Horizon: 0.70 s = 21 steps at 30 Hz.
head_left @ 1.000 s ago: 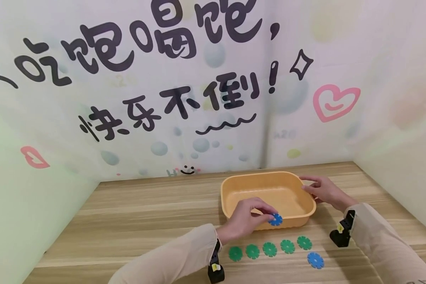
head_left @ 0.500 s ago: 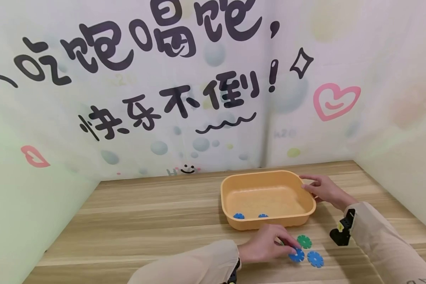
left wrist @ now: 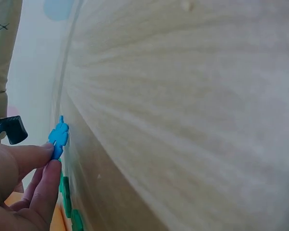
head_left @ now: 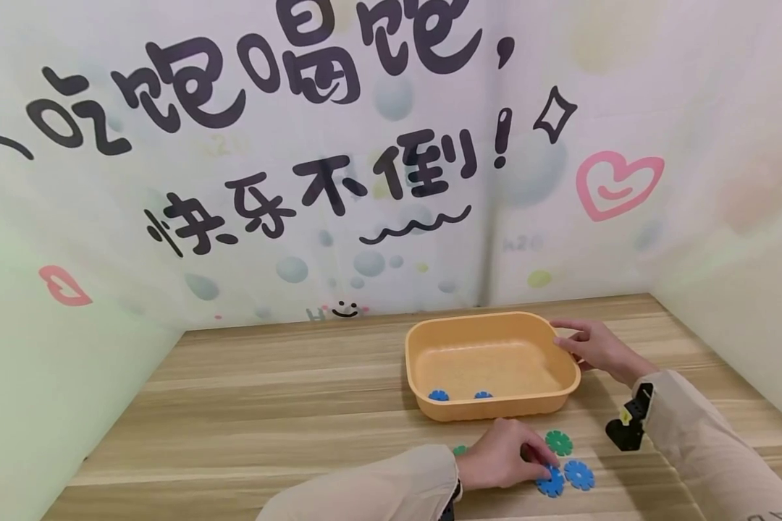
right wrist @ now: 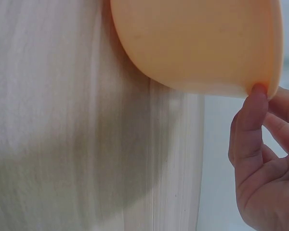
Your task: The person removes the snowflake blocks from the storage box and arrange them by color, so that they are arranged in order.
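Note:
My left hand (head_left: 505,454) pinches a blue notched plastic disc (head_left: 550,480) between thumb and fingers, low over the table in front of the basket. In the left wrist view this blue disc (left wrist: 59,138) stands nearly edge-on at the fingertips. Close to its right lies a second blue disc (head_left: 579,475), and a green disc (head_left: 558,443) is just behind. Other green discs are mostly hidden by the hand. My right hand (head_left: 601,352) grips the right rim of a shallow orange plastic basket (head_left: 492,411), thumb and fingers on either side, as the right wrist view shows.
Two blue discs, one at the left (head_left: 439,396) and one further right (head_left: 483,395), show inside the basket along its front wall. A printed cloth backdrop (head_left: 234,289) rises behind the wooden table (head_left: 267,405), with light walls at both sides.
From over the basket's front rim, my left hand has come down right and toward me with a blue disc, beside the blue disc on the table. My right hand keeps its place on the rim.

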Available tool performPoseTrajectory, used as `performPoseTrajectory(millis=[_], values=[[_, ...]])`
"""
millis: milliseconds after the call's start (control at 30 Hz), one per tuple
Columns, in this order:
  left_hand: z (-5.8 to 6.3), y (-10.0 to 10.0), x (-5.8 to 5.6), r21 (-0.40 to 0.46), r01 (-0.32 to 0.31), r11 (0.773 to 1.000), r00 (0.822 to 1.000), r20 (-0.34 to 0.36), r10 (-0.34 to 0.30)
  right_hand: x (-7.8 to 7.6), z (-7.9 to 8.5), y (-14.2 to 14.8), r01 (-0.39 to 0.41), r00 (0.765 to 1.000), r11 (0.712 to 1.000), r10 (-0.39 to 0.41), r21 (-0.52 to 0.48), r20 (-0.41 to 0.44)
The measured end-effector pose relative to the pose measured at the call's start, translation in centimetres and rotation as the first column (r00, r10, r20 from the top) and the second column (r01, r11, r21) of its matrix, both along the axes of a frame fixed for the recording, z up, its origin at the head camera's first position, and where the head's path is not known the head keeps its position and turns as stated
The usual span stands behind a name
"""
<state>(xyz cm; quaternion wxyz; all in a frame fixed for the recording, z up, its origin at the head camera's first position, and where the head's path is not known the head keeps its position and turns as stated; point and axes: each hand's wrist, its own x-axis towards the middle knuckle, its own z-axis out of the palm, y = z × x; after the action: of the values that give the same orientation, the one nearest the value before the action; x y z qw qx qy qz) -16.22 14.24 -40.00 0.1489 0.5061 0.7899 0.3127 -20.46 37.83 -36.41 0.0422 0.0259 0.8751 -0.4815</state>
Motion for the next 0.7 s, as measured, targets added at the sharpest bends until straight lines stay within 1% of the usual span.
performPoseTrajectory(millis=[133, 300, 367, 500, 600, 700], values=[[-0.04, 0.06, 0.06, -0.013, -0.012, 1.0, 1.0, 0.018, 0.012, 0.06, 0.04, -0.02, -0.001, 1.0, 1.0, 0.001, 0.004, -0.003], [0.01, 0.05, 0.1, -0.032, -0.013, 0.999, 0.997, 0.072, 0.016, 0.05, 0.05, -0.02, 0.006, 1.0, 1.0, -0.006, 0.005, 0.002], [0.0, 0.02, 0.07, -0.03, -0.013, 0.999, 0.997, 0.081, 0.016, 0.04, 0.04, -0.03, 0.008, 1.0, 1.0, -0.008, 0.003, 0.005], [0.09, 0.0, 0.06, -0.022, -0.005, 1.0, 0.999, 0.051, 0.006, 0.06, 0.04, -0.05, 0.01, 1.0, 1.0, -0.01, 0.003, 0.002], [0.2, 0.11, 0.15, -0.033, -0.004, 0.999, 1.0, 0.02, 0.004, 0.06, 0.04, -0.06, 0.009, 1.0, 1.0, -0.009, 0.001, -0.001], [0.27, 0.19, 0.25, -0.039, -0.005, 0.999, 1.0, 0.013, 0.005, 0.05, 0.02, -0.06, 0.005, 1.0, 1.0, -0.005, -0.002, -0.005]])
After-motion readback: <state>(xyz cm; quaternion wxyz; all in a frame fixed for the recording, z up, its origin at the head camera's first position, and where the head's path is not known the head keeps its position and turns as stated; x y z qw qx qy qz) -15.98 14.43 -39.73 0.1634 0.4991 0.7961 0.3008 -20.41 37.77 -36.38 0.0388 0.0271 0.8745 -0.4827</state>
